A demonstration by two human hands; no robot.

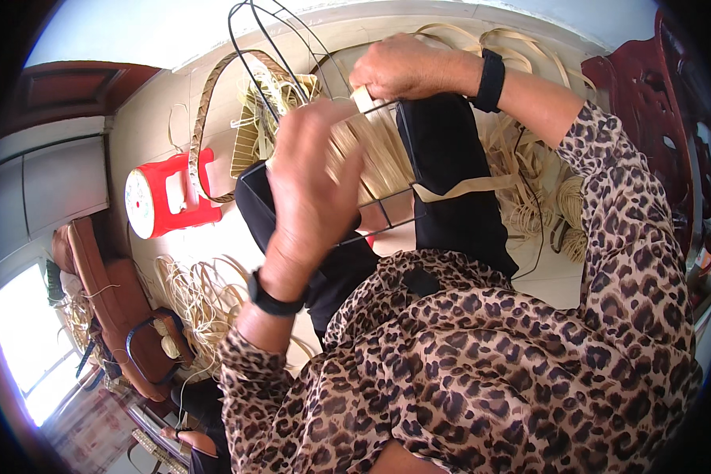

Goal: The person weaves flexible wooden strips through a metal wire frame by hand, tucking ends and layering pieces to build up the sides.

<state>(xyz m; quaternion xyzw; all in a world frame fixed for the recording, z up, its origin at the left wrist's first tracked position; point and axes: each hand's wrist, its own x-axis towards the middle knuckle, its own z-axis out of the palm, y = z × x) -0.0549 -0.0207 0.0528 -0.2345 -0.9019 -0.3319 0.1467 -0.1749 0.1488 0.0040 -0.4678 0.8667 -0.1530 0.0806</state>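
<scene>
The wire frame (387,197) rests across the knees (444,142), apparently being wrapped: the right hand (399,68) pinches a pale strip (363,99); the left hand (311,170), blurred, is loosely open, seemingly empty. The next move likely calls for drawing the strip snug.

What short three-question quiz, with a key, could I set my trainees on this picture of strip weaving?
1. Multiple choice: which item is seen to the left of the black wire frame?
A) a blue bucket
B) a red stool
C) a glass jar

2. True or false: the person wears a dark wristband on each arm.

3. Short answer: which of the person's hands grips a pale flat strip at the frame's far side?

Key:
1. B
2. True
3. The right hand
</scene>
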